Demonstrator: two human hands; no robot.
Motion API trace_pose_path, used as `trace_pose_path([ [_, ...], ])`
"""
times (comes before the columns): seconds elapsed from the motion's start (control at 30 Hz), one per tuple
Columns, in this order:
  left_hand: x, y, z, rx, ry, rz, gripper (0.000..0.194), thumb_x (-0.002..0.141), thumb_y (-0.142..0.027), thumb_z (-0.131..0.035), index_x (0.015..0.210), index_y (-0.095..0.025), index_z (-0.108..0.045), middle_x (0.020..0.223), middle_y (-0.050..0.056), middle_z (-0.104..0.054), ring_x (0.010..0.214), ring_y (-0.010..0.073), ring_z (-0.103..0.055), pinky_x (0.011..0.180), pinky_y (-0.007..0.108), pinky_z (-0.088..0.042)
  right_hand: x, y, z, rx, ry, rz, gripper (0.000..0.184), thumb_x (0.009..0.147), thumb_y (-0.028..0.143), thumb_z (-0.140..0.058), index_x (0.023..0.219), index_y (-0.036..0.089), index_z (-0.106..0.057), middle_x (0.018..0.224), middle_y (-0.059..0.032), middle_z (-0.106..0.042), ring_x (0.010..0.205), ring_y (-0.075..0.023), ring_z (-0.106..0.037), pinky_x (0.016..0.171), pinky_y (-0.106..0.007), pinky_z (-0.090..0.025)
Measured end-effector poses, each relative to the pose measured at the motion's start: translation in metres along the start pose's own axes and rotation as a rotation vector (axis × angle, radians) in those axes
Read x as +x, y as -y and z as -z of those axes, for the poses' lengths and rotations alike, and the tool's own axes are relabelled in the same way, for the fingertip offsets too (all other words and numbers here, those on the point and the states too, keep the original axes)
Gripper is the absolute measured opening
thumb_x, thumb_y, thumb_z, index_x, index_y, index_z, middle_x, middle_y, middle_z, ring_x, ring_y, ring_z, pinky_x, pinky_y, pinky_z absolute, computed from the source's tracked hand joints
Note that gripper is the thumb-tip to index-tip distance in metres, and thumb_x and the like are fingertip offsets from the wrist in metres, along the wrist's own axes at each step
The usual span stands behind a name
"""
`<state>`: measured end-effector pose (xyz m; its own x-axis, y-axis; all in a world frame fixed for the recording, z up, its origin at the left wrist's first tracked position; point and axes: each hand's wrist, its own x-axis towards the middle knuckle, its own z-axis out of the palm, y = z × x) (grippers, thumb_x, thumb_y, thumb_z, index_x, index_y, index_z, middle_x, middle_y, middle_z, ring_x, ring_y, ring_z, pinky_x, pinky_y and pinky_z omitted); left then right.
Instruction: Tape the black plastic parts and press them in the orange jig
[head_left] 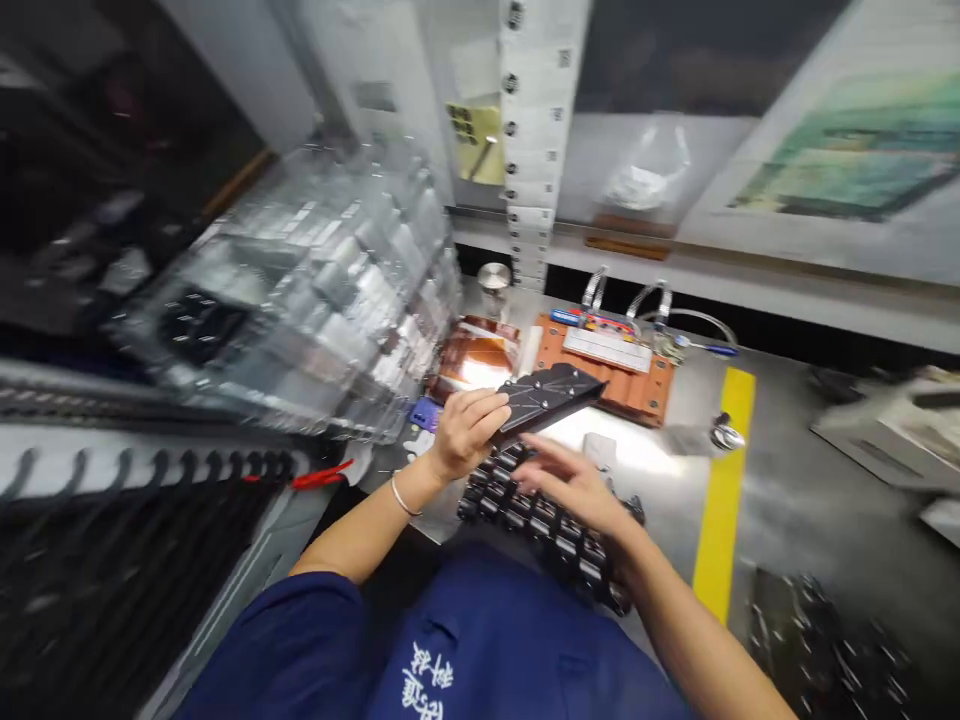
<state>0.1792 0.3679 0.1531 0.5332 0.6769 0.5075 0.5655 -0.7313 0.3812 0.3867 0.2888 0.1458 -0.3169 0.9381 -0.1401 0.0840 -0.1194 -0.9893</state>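
Note:
My left hand point(466, 432), with a bracelet at the wrist, is closed on the near end of a black moulded plastic part point(553, 394). The part is tilted, and its ribbed face carries several small shiny studs. Just below it, my right hand point(570, 484) has its fingers stretched out and apart. Those fingertips hover close to the held part and above several black pieces with shiny inserts point(525, 515), lined up in front of my body. Whether they touch the pieces I cannot tell.
Stacked clear plastic trays point(352, 290) rise at left. Behind my hands are an orange-brown fixture block point(634, 392) with a blue-handled screwdriver point(568, 317), and a metal cup point(494, 277). Yellow tape point(721, 510) crosses the metal table; more dark parts point(832, 640) lie at lower right.

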Motion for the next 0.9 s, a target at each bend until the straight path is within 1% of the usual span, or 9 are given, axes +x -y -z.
trace_pose_path([
  [0.2, -0.013, 0.007, 0.201, 0.581, -0.707, 0.343, 0.054, 0.081, -0.044, -0.063, 0.127, -0.02, -0.049, 0.122, 0.015, -0.058, 0.121, 0.0318, -0.049, 0.103, 0.052, -0.04, 0.095, -0.041, 0.014, -0.56, -0.275, 0.104, 0.04, 0.08, 0.041, -0.056, 0.112, 0.02, -0.064, 0.102, -0.0115, -0.069, 0.093, -0.0278, -0.065, 0.083, -0.045, -0.053],
  [0.3, 0.001, 0.027, 0.256, 0.685, -0.784, 0.377, 0.054, 0.082, -0.044, -0.062, 0.13, -0.022, -0.047, 0.125, 0.014, -0.054, 0.122, 0.0298, -0.047, 0.104, 0.048, -0.04, 0.144, -0.062, -0.005, -0.897, -0.201, 0.154, 0.043, 0.082, 0.033, -0.052, 0.12, 0.015, -0.06, 0.121, -0.017, -0.062, 0.113, -0.0321, -0.056, 0.096, -0.049, -0.044],
  [0.4, 0.025, 0.065, 0.278, 0.645, -0.656, 0.38, 0.051, 0.083, -0.043, -0.062, 0.129, -0.025, -0.047, 0.127, 0.01, -0.052, 0.122, 0.0266, -0.048, 0.105, 0.044, -0.039, 0.173, -0.071, -0.024, -1.142, -0.115, 0.08, 0.057, 0.081, 0.029, -0.058, 0.133, 0.01, -0.049, 0.139, -0.0226, -0.046, 0.129, -0.0348, -0.043, 0.104, -0.051, -0.035],
  [0.53, 0.053, 0.089, 0.281, 0.569, -0.254, 0.472, 0.06, 0.085, -0.054, -0.054, 0.132, -0.018, -0.044, 0.131, 0.012, -0.049, 0.127, 0.0312, -0.044, 0.106, 0.051, -0.035, 0.183, -0.076, -0.041, -1.334, 0.004, -0.06, 0.074, 0.078, 0.037, -0.067, 0.14, 0.008, -0.04, 0.149, -0.0265, -0.03, 0.137, -0.0381, -0.029, 0.107, -0.056, -0.026],
  [0.67, 0.045, 0.048, 0.261, 0.497, -0.126, 0.402, 0.062, 0.088, -0.058, -0.043, 0.133, -0.016, -0.044, 0.136, 0.012, -0.046, 0.135, 0.0333, -0.034, 0.108, 0.058, -0.028, 0.176, -0.079, -0.051, -1.399, 0.035, -0.004, 0.047, 0.089, 0.036, -0.055, 0.13, 0.012, -0.053, 0.142, -0.0234, -0.044, 0.131, -0.0347, -0.04, 0.105, -0.054, -0.026],
  [0.73, 0.028, 0.026, 0.231, 0.328, -0.193, 0.334, 0.048, 0.089, -0.051, -0.047, 0.125, -0.019, -0.053, 0.129, 0.01, -0.053, 0.128, 0.028, -0.044, 0.107, 0.049, -0.035, 0.172, -0.081, -0.053, -1.39, 0.03, 0.008, 0.037, 0.095, 0.033, -0.045, 0.123, 0.015, -0.06, 0.138, -0.0192, -0.051, 0.126, -0.0317, -0.045, 0.104, -0.051, -0.028],
  [0.8, 0.011, 0.022, 0.184, 0.056, -0.106, 0.332, 0.032, 0.089, -0.045, -0.049, 0.107, -0.022, -0.062, 0.109, 0.008, -0.064, 0.107, 0.0228, -0.059, 0.097, 0.04, -0.046, 0.17, -0.083, -0.053, -1.355, -0.004, -0.006, 0.037, 0.097, 0.031, -0.037, 0.12, 0.018, -0.063, 0.134, -0.0151, -0.055, 0.122, -0.0293, -0.049, 0.103, -0.049, -0.03],
  [0.83, 0.004, 0.028, 0.155, -0.079, 0.008, 0.431, 0.027, 0.089, -0.042, -0.049, 0.097, -0.021, -0.065, 0.096, 0.006, -0.067, 0.094, 0.0212, -0.063, 0.09, 0.038, -0.049, 0.17, -0.083, -0.052, -1.331, -0.029, -0.01, 0.037, 0.098, 0.031, -0.035, 0.121, 0.019, -0.062, 0.133, -0.0134, -0.057, 0.12, -0.0282, -0.05, 0.102, -0.048, -0.031],
  [0.9, -0.003, 0.053, 0.094, -0.338, 0.233, 0.912, 0.026, 0.087, -0.042, -0.054, 0.087, -0.019, -0.064, 0.086, 0.008, -0.069, 0.082, 0.0209, -0.065, 0.079, 0.034, -0.052, 0.169, -0.084, -0.048, -1.285, -0.076, 0.001, 0.038, 0.099, 0.031, -0.035, 0.125, 0.021, -0.06, 0.13, -0.0111, -0.06, 0.118, -0.0265, -0.052, 0.101, -0.046, -0.032],
])
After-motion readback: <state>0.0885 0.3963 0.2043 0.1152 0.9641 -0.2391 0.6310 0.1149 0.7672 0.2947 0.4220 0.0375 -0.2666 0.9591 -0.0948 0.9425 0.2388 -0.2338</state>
